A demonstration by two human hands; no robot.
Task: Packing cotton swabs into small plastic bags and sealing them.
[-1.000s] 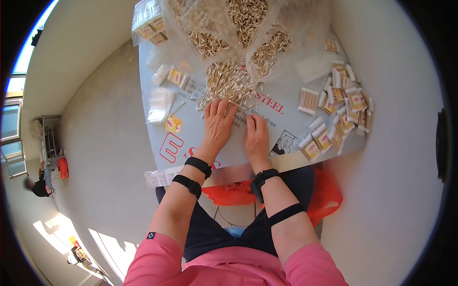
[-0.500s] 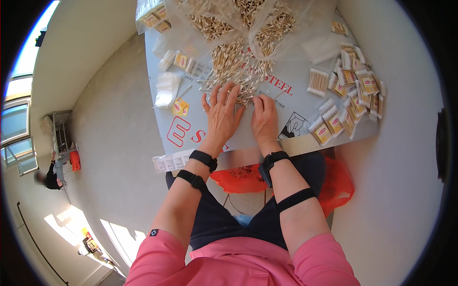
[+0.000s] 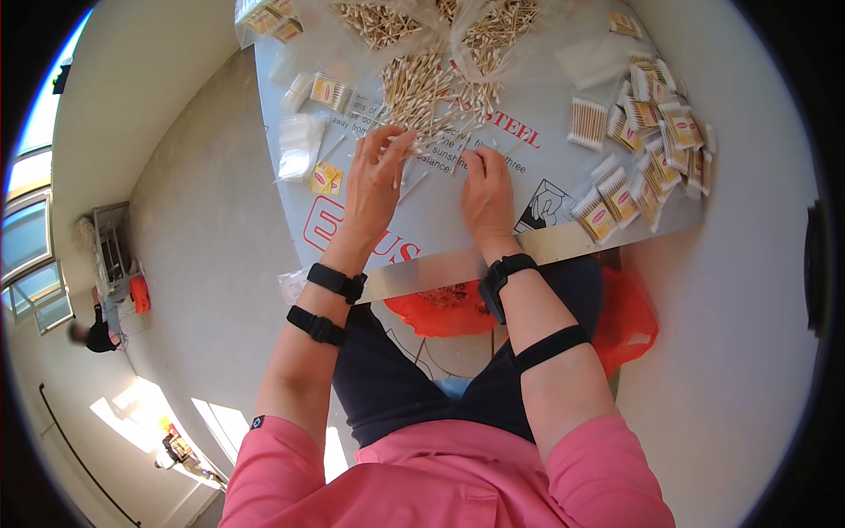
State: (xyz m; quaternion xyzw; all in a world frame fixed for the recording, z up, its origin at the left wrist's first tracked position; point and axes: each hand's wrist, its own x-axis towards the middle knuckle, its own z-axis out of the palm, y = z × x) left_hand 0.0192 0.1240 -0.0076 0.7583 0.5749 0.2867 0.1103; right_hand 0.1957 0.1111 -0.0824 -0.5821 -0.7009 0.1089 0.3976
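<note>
A loose heap of cotton swabs (image 3: 418,88) lies on the table sheet in front of my hands. At its near left edge, my left hand (image 3: 371,189) is closed, with bent fingers around a few swabs whose white tips show by the fingertips. My right hand (image 3: 487,189) rests on the sheet to the right, its fingers curled and pressed together. One swab lies close against its thumb side; what its fingers hold, if anything, is hidden. A single loose swab (image 3: 413,187) lies between the two hands.
Filled swab packets (image 3: 656,150) are piled at the right. At the left are clear plastic sleeves (image 3: 299,145), yellow cards (image 3: 326,179) and a filled packet (image 3: 330,91). Large clear bags of swabs (image 3: 497,31) stand at the back. A red bag (image 3: 625,321) hangs below the table edge.
My left hand has drawn left and away from the heap, its spread fingers now curled around swabs. My right hand has shifted slightly nearer me and stays closed.
</note>
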